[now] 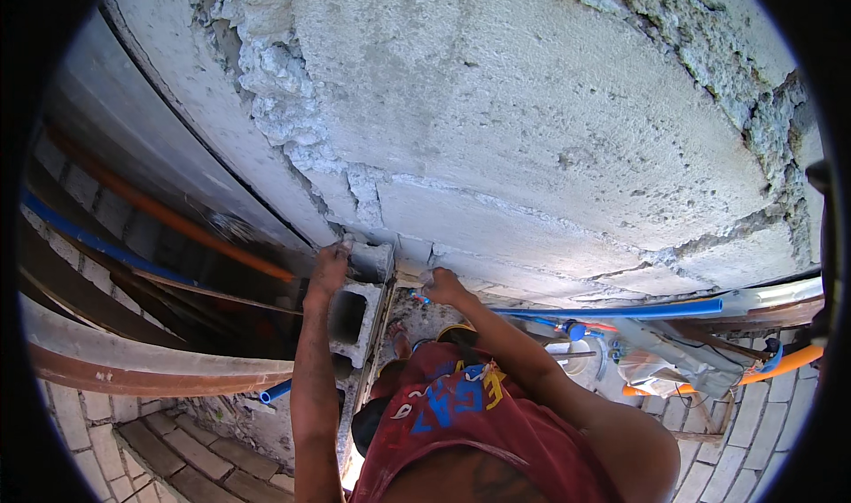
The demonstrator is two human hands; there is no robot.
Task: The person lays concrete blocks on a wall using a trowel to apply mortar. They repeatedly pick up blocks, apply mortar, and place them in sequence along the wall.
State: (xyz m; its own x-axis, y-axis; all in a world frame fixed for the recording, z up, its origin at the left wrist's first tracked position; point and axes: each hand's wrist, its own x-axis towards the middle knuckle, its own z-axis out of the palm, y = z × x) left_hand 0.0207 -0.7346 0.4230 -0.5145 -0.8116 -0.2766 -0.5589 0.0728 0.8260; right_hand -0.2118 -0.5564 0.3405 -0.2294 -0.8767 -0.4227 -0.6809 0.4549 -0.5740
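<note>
My left hand (pixel 330 271) reaches to the corner where the wall meets a stack of hollow concrete blocks. Its fingers are curled at the edge of the upper block (pixel 370 260); whatever they hold, if anything, is hidden. Below that sits another hollow block (pixel 370 301) with a dark square opening. My right hand (pixel 443 287) is closed in a fist close to the foot of the wall, right of the blocks. A small greyish bit shows at its fingers, too small to name.
A rough grey concrete wall (pixel 532 104) with broken edges fills the area ahead. To the right lie a blue pipe (pixel 620 311), an orange pipe (pixel 780 364) and a white bucket (pixel 581 358). Boards (pixel 160 366) and a long blue pipe (pixel 97 241) stretch along the left.
</note>
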